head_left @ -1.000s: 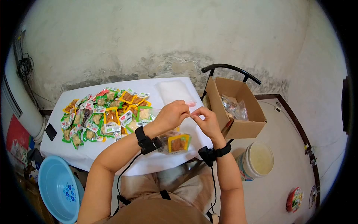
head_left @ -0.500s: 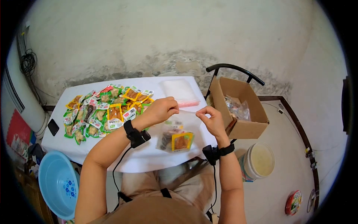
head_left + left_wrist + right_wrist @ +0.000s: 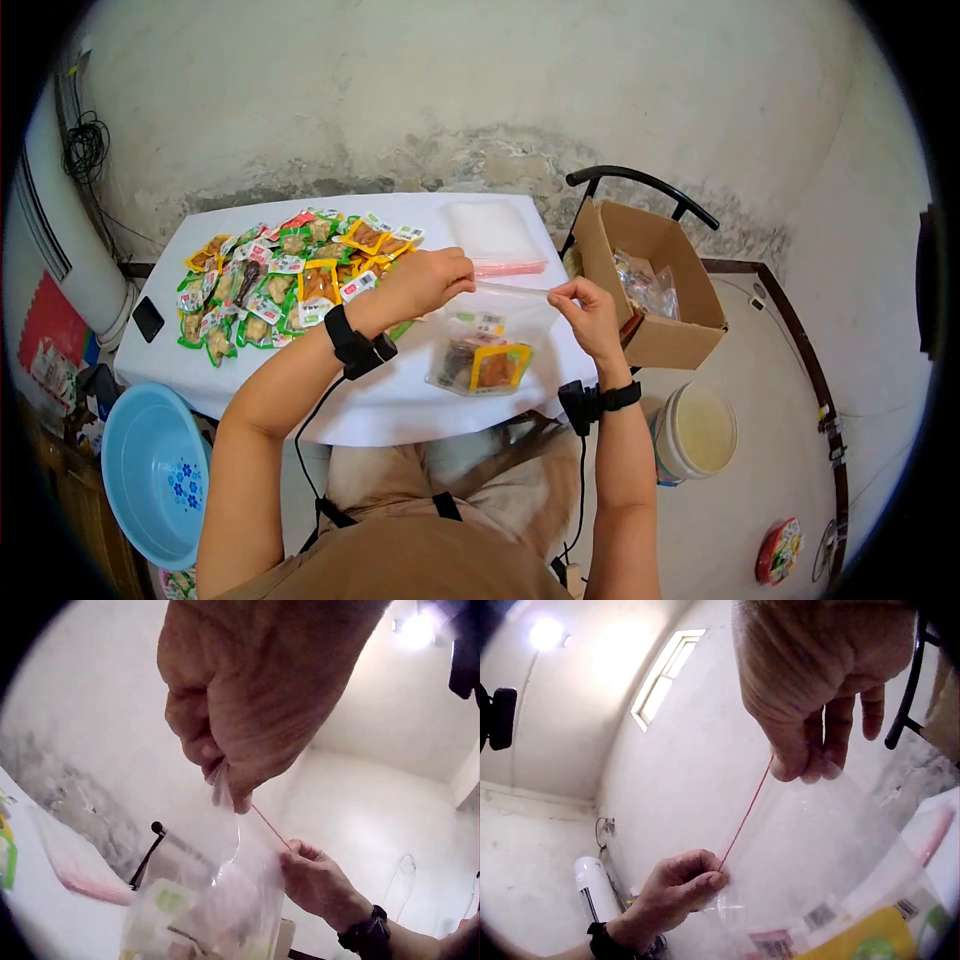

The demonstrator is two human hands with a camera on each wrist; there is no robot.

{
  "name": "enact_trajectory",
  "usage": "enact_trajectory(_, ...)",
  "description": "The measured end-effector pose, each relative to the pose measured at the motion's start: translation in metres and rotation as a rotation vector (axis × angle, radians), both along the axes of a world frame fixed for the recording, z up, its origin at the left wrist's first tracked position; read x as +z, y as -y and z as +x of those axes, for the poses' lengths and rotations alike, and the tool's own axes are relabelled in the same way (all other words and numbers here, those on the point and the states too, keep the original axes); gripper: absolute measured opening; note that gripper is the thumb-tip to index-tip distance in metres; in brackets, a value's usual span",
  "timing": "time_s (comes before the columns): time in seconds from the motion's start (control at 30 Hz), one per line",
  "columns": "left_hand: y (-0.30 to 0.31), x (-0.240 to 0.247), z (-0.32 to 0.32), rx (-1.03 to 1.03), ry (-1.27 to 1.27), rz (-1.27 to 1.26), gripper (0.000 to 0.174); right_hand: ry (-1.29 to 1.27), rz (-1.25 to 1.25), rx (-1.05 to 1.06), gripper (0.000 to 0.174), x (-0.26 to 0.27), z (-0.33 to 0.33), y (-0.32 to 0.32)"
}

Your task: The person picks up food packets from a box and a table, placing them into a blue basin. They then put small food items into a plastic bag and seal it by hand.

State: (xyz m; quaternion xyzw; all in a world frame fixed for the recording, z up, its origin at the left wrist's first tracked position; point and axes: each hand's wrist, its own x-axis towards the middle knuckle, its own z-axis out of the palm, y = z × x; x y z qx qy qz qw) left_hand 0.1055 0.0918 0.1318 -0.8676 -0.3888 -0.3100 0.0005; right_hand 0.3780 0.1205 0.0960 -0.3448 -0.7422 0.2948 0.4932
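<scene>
A clear zip bag (image 3: 484,350) hangs between both hands over the front of the table, with a yellow-edged packet (image 3: 499,368) and a dark packet visible inside. My left hand (image 3: 432,285) pinches one upper corner of the bag. The opposite corner is pinched by my right hand (image 3: 588,315) between thumb and fingers. In the right wrist view a red strip (image 3: 747,813) along the bag's top edge runs straight between the left hand (image 3: 676,889) and the right hand (image 3: 821,682). In the left wrist view, the left hand (image 3: 247,697) bunches the clear plastic (image 3: 225,855).
Many food packets (image 3: 270,285) lie piled on the white-clothed table (image 3: 300,405), with a stack of clear bags (image 3: 492,235) behind the hands and a phone (image 3: 149,318) at left. Right of the table are a cardboard box (image 3: 680,345) and a bucket (image 3: 702,430); a blue basin (image 3: 150,480) stands lower left.
The hands, close together a second ago, have moved apart, and the bag's top edge is now stretched between them. The head view has shifted slightly.
</scene>
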Motion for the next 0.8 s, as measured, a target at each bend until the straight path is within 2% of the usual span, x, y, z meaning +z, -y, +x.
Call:
enact_trajectory(0.3,-0.001,-0.005,-0.022,0.002,0.07,0.001,0.013,-0.038,-0.055,0.039,0.006,-0.012,0.01,-0.009)
enact_trajectory(0.37,0.003,-0.006,-0.022,0.059,0.244,-0.173,0.011,-0.015,-0.091,0.03,0.009,-0.01,0.011,-0.007)
enact_trajectory(0.4,0.002,-0.012,-0.023,0.058,0.247,-0.169,0.011,0.005,-0.126,0.019,0.011,-0.004,0.01,-0.004)
enact_trajectory(0.43,0.0,-0.02,-0.022,0.071,0.363,-0.208,0.01,0.007,-0.123,0.017,0.011,0.002,0.007,0.0)
enact_trajectory(0.47,-0.001,-0.027,-0.022,0.082,0.48,-0.248,0.01,0.106,0.106,-0.077,0.013,0.007,0.002,0.004)
enact_trajectory(0.5,0.0,-0.028,-0.019,0.078,0.483,-0.247,0.01,0.204,0.334,-0.17,0.015,0.014,-0.007,0.01)
enact_trajectory(0.53,0.002,-0.029,-0.017,0.105,0.549,-0.311,0.009,0.246,0.406,-0.183,0.022,0.022,-0.017,0.015)
enact_trajectory(0.57,0.003,-0.03,-0.015,0.131,0.613,-0.376,0.009,0.248,0.406,-0.186,0.022,0.028,-0.031,0.019)
enact_trajectory(0.63,0.002,-0.037,-0.011,0.141,0.63,-0.331,0.008,0.304,0.598,-0.151,0.026,0.035,-0.059,0.023)
enact_trajectory(0.8,0.007,-0.042,-0.008,0.158,0.618,-0.134,0.008,0.346,0.465,-0.027,0.02,0.035,-0.098,0.012)
